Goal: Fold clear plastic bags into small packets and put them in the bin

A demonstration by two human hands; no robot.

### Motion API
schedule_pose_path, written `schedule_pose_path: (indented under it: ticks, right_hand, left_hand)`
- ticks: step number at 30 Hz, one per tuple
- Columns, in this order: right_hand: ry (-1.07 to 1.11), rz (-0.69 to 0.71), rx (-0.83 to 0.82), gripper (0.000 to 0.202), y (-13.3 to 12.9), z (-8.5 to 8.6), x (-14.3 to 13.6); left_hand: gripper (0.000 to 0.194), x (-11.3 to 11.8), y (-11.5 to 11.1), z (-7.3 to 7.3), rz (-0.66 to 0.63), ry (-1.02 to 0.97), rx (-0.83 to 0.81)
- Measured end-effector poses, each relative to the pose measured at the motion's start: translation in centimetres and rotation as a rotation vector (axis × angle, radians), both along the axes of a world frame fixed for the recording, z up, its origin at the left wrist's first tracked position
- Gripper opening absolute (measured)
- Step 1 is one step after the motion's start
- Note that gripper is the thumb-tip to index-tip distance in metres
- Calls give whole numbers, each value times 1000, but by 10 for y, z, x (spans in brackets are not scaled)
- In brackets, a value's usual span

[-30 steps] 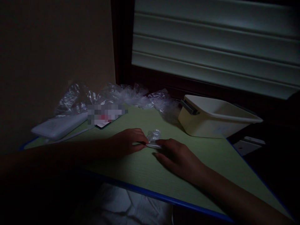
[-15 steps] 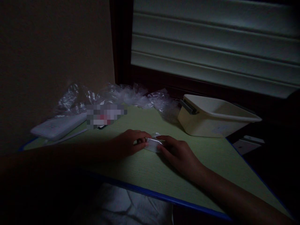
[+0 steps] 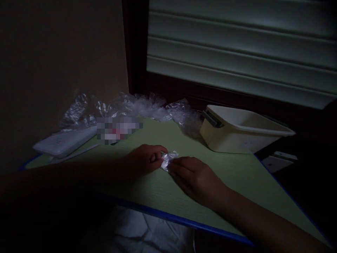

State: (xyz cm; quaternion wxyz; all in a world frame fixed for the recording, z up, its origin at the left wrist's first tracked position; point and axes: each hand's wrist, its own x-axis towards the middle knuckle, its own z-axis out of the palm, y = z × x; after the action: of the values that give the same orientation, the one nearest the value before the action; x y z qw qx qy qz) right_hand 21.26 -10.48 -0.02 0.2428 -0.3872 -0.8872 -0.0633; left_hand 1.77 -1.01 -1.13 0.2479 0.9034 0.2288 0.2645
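One plastic piece (image 3: 165, 162), gathered small, pinched by my left grip (image 3: 143, 160) and right grip (image 3: 200, 178). Crumpled film (image 3: 147, 108), eleven o'clock: ungathered.

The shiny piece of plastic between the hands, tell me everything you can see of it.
The piece of plastic is small, thin-looking and clear to whitish, its surface crumpled and catching bright glints. It sits over the middle of the green tabletop, between the left hand and the right hand; fingers of both touch it, one hand from each side. The right fingers cover part, so its full outline is hidden; whether it rests on the tabletop, I cannot tell.
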Motion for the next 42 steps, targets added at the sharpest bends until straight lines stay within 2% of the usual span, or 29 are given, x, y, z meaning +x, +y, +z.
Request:
schedule_pose_path:
  ticks: [5, 8, 10, 12, 14, 22, 27, 33, 37, 42]
  right_hand:
    - [-47, 28, -8, 24, 2, -2, 0]
    - [-45, 27, -34, 24, 3, -1, 1]
    - [-47, 28, -48, 24, 3, 0, 1]
    - [-52, 32, -57, 24, 3, 1, 1]
    - [-58, 30, -62, 24, 2, 2, 1]
    - [-51, 8, -5, 27, 0, 1, 1]
    - [-70, 14, -55, 25, 1, 1, 1]
    - [-87, -40, -63, 21, 3, 0, 1]
    - [-33, -68, -162, 20, 2, 2, 3]
    - [193, -158, -330, 24, 2, 7, 6]
  left_hand:
    - [11, -5, -7, 5, 37, 95, 310]
    - [13, -5, -7, 9, 54, 136, 441]
    - [15, -5, -4, 10, -20, 137, 534]
    - [11, -4, -1, 9, -156, 183, 634]
    - [13, -3, 0, 9, -241, 247, 677]
    - [8, -8, -3, 7, -266, 224, 575]
    - [9, -8, 2, 4, -273, 194, 511]
    - [9, -9, 1, 8, -292, 34, 337]
    - [15, -8, 4, 6, -286, -3, 247]
    - [15, -7, 11, -2, -229, -17, 199]
